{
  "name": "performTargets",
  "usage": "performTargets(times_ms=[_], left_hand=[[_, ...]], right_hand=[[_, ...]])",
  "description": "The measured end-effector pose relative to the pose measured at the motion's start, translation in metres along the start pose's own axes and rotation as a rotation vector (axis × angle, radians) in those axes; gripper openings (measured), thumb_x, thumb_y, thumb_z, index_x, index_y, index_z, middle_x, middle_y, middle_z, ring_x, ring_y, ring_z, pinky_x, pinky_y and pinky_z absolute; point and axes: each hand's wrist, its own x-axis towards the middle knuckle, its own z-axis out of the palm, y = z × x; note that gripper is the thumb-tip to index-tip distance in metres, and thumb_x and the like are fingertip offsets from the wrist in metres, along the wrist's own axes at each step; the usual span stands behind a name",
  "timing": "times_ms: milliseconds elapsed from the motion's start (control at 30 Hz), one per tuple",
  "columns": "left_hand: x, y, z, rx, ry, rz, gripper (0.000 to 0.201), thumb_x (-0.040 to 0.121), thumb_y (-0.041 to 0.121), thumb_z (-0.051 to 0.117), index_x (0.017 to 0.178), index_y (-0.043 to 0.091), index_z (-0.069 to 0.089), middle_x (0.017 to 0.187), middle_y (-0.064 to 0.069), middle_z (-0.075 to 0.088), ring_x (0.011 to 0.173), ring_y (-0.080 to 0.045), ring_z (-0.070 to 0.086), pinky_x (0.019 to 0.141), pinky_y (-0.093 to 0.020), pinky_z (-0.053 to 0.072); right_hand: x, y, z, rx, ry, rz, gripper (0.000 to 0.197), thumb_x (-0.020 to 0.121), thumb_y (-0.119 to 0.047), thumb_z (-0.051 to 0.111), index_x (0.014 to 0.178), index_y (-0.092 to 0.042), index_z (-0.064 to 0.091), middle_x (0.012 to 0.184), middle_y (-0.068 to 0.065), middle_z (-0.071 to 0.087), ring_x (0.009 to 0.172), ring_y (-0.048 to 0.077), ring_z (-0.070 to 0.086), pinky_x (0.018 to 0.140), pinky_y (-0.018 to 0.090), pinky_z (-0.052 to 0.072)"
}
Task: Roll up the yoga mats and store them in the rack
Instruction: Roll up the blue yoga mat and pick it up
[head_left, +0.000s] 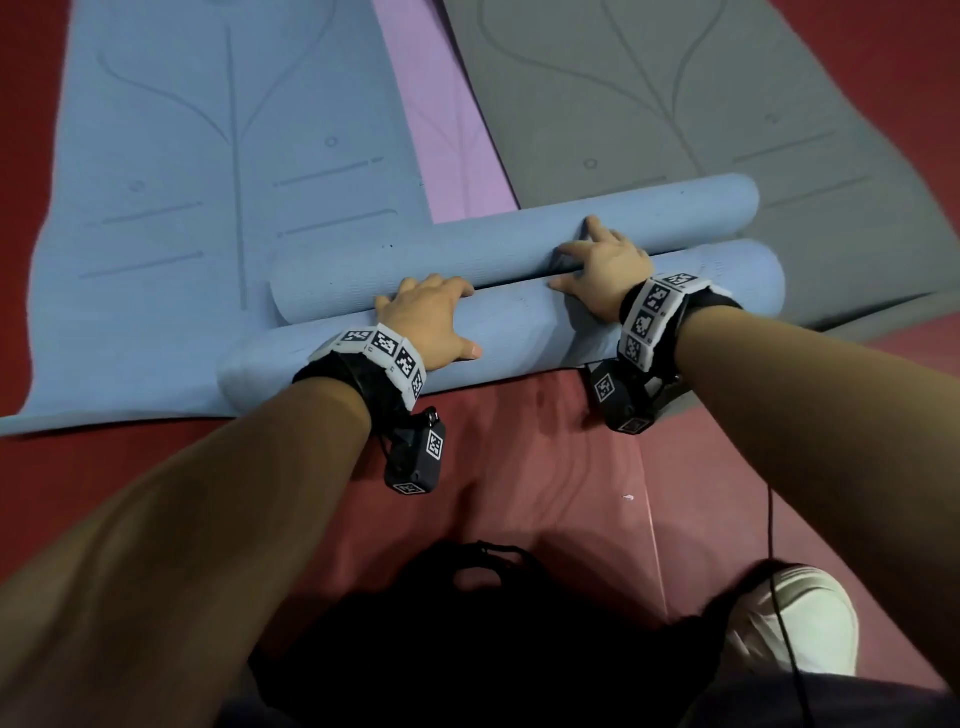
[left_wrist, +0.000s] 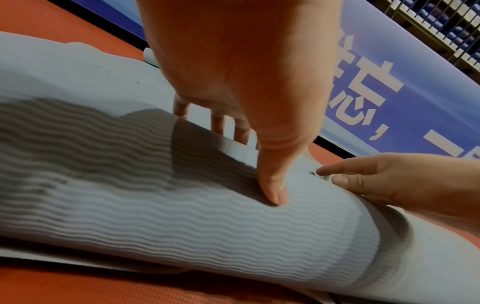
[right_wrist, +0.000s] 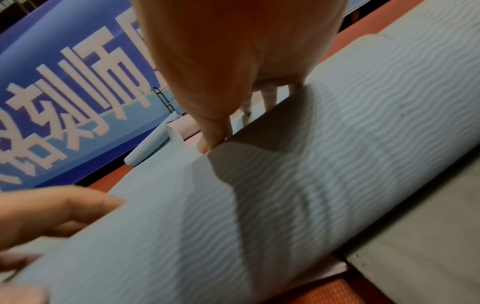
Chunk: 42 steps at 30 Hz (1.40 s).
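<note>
Both hands (head_left: 431, 322) flat, pressing rolled mat (head_left: 524, 332)

We see a red floor (head_left: 545, 467) under everything, with a white shoe (head_left: 795, 618) at the near right and a thin black cable (head_left: 774, 545) beside it. Far off stands a blue banner (left_wrist: 389, 98) with large white characters.

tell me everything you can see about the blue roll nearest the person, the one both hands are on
The near blue roll is a light blue yoga mat rolled into a long cylinder, foam-like, with a fine wavy ribbed texture. It lies crosswise on the red floor, its left end over a flat blue mat and its far side against a second blue roll. The left hand rests on top; the right hand lies across both rolls.
</note>
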Motion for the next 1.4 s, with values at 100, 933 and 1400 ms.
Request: performTargets(times_ms=[100,933,1400], left_hand=[[0.005,-0.001,-0.003,-0.01,-0.028,-0.014,0.075,0.079,0.051,0.075,0.145,0.038,0.041,0.143,0.008,0.045,0.135,-0.025,0.035,0.103,-0.051,0.03],[0.005,-0.009,0.015,0.278,0.079,0.05,0.115,0.051,0.046,0.091,0.146,0.033,0.026,0.142,0.007,0.044,0.126,-0.027,0.042,0.102,-0.054,0.034],[-0.069,0.005,0.011,0.265,-0.048,0.111,0.115,0.045,0.05,0.092,0.143,0.031,0.034,0.133,0.004,0.052,0.116,-0.03,0.049,0.094,-0.047,0.04]], right_hand=[[-0.001,-0.009,0.005,-0.006,0.014,-0.004,0.045,0.096,-0.043,0.054,0.139,-0.031,0.048,0.158,0.005,0.02,0.12,0.04,0.051,0.106,0.051,0.035],[-0.015,-0.005,0.011,-0.346,-0.059,-0.207,0.111,0.048,-0.06,0.083,0.142,-0.029,0.033,0.135,-0.001,0.049,0.127,0.027,0.043,0.112,0.052,0.024],[-0.091,-0.013,-0.014,-0.395,-0.245,-0.195,0.095,0.044,-0.063,0.085,0.125,-0.035,0.047,0.115,-0.005,0.055,0.111,0.025,0.051,0.089,0.045,0.039]])
